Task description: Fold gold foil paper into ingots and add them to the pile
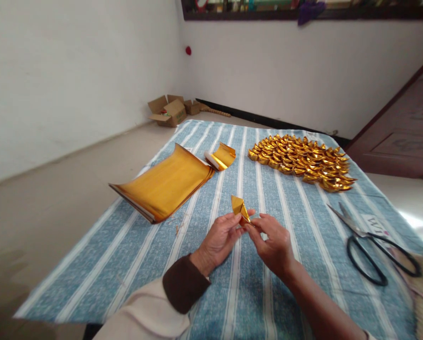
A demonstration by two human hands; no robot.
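Note:
A small piece of folded gold foil paper (pixel 238 205) is pinched between both hands above the middle of the table. My left hand (pixel 220 237) grips its lower left side, thumb toward me. My right hand (pixel 272 240) pinches its lower right edge between thumb and fingers. One pointed flap stands up above the fingertips; the lower part is hidden by them. To the left lies a stack of large gold paper sheets (pixel 167 184) with curled edges. Just beyond it sits a smaller curled stack of gold paper (pixel 224 157).
Many folded gold paper ingots (pixel 298 158) lie in rows at the far right of the striped tablecloth (pixel 211 283). Black-handled scissors (pixel 363 233) rest partly open on the right. An open cardboard box (pixel 168 112) is on the floor beyond the table, by the wall.

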